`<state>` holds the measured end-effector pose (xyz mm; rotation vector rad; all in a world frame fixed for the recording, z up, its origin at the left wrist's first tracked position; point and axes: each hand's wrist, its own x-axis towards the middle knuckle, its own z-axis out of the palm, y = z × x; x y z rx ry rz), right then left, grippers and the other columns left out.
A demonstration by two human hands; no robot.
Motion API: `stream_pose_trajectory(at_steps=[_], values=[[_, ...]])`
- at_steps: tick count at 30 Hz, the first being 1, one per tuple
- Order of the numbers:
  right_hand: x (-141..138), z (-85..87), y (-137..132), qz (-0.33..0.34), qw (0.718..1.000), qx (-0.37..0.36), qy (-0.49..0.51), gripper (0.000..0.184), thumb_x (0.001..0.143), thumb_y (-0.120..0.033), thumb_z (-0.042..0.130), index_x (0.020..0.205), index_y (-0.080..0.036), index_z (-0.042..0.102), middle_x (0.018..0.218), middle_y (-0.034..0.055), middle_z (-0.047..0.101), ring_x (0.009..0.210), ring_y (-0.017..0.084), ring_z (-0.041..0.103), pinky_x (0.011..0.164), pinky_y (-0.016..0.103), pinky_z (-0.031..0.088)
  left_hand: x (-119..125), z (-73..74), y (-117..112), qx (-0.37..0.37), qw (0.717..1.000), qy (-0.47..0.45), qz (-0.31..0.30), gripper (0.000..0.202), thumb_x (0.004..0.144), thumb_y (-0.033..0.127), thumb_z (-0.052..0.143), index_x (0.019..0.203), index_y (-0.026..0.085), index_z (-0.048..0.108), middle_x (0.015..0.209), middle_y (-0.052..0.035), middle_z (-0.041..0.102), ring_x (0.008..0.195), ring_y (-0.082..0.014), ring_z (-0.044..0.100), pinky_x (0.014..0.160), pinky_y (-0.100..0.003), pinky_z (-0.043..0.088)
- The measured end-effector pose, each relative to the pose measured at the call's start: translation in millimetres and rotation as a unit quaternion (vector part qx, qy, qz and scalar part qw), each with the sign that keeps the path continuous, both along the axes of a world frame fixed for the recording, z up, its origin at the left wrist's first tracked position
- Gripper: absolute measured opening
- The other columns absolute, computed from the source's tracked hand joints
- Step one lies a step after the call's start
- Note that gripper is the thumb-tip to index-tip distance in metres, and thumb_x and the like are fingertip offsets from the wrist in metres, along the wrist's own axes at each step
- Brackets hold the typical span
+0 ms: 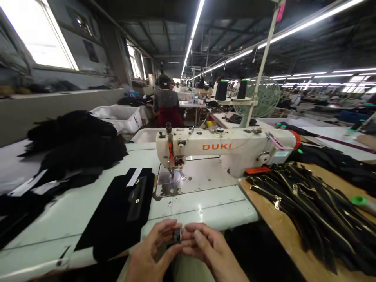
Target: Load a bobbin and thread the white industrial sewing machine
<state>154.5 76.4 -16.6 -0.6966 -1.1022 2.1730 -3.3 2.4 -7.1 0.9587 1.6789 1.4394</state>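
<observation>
Between your two hands, just in front of the tabletop's (202,211) near edge, sits a small metal part (177,235). Your left hand (155,250) has it pinched at the fingertips, thumb below and fingers above, a grip that seems meant to leave its face open to your other hand. Your right hand (211,246) is half curled, its fingertips just beside the part; whether they touch it or have hold of anything, I can't tell.

Taking 12 o'clock as straight ahead of your hands, the sewing machine (205,147) stands at 12 to 1, its needle (172,172) nearly dead ahead. At 10 o'clock a black panel (117,207) lies flat beside the machine's plate, probably kept there within easy reach, and its near end droops over the tabletop's edge. The cloth pile (73,145) sits farther off, between 10 and 11. Zip strips (299,203) lie loosely bunched at 2 o'clock on a brown board (282,231), likely side by side so single ones pull away.

For moving, a pale strip of tabletop runs between your hands and the machine. Leftward the panel bounds it; at 3 o'clock dark cloth (261,250) lies close to your right wrist.
</observation>
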Motion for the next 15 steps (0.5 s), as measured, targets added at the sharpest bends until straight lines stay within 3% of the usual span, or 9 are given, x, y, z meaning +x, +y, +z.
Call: stream_pose_trajectory(at_steps=[4,8,11,15], values=[[-5.9,-10.3,1.0,0.003,1.000,0.021,-0.009,0.060,0.071,-0.050,0.077,0.113,-0.011,0.061,0.104,0.0132,0.066,0.090,0.018,0.065,0.085,0.033,0.051,-11.1,-14.9,3.5,-0.023,0.979,0.192,-0.064,0.036,0.077,0.037,0.070,0.110,0.028,0.061,0.107,0.0024,0.070,0.100,-0.0166,0.066,0.090,-0.018,0.052],[-16.5,-19.8,3.2,0.001,0.999,0.035,-0.007,0.053,0.068,-0.041,0.080,0.107,-0.009,0.063,0.092,0.0122,0.068,0.083,0.019,0.064,0.079,0.032,0.050,-22.4,-21.5,-0.2,0.037,0.932,0.343,-0.111,0.038,0.083,0.029,0.065,0.119,0.034,0.054,0.113,0.0077,0.068,0.101,-0.0106,0.066,0.092,-0.012,0.047],[-19.6,-18.8,2.4,0.010,0.999,0.026,-0.023,0.041,0.068,-0.028,0.076,0.103,-0.009,0.065,0.091,0.0118,0.069,0.082,0.020,0.065,0.081,0.035,0.051,-21.3,-20.3,-1.8,0.094,0.903,0.399,-0.127,0.043,0.084,0.024,0.064,0.123,0.034,0.049,0.114,0.0081,0.067,0.098,-0.0088,0.067,0.089,-0.009,0.048],[-21.7,-15.6,-1.6,-0.029,0.997,0.033,-0.065,0.032,0.063,-0.020,0.062,0.094,-0.010,0.066,0.081,0.0095,0.070,0.076,0.022,0.067,0.074,0.034,0.052,-13.9,-22.4,-3.7,0.129,0.893,0.416,-0.115,0.034,0.087,0.027,0.062,0.119,0.032,0.053,0.108,0.0062,0.069,0.094,-0.0099,0.068,0.086,-0.011,0.050]])
